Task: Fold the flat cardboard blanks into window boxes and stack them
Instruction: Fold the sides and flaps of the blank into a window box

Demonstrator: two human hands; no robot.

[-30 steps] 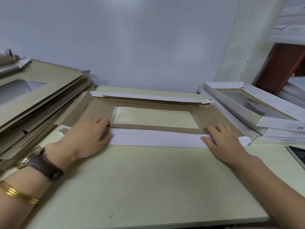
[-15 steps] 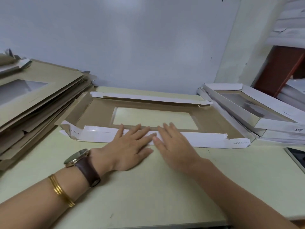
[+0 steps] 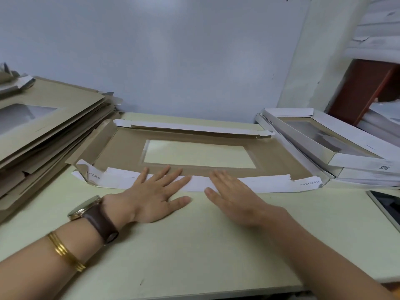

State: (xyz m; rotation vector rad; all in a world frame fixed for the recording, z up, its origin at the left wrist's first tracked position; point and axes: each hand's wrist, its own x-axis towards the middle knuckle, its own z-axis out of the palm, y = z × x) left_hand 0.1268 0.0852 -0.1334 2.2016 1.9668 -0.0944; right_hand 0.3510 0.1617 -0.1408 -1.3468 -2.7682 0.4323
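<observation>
Plainly the left hand [image 3: 155, 195] lies flat, fingers straight and spread, gripping nothing. Its fingertips press the white near flap [image 3: 270, 184] at mid-length. The right hand [image 3: 233, 198] lies just beside it, equally flat and empty, with its fingers on the same strip. Pressing at the middle likely sets the crease, so the flap can later stand as a wall. That flap belongs to the cardboard blank [image 3: 121, 152], which lies brown side up on the surface [image 3: 194, 245], its window [image 3: 199, 156] central and its far flap [image 3: 194, 127] already turned over. Unfolded blanks [image 3: 54, 126] are piled within reach at the left. Finished boxes [image 3: 357, 166] are stacked at the right, so the work seems to pass across.
</observation>
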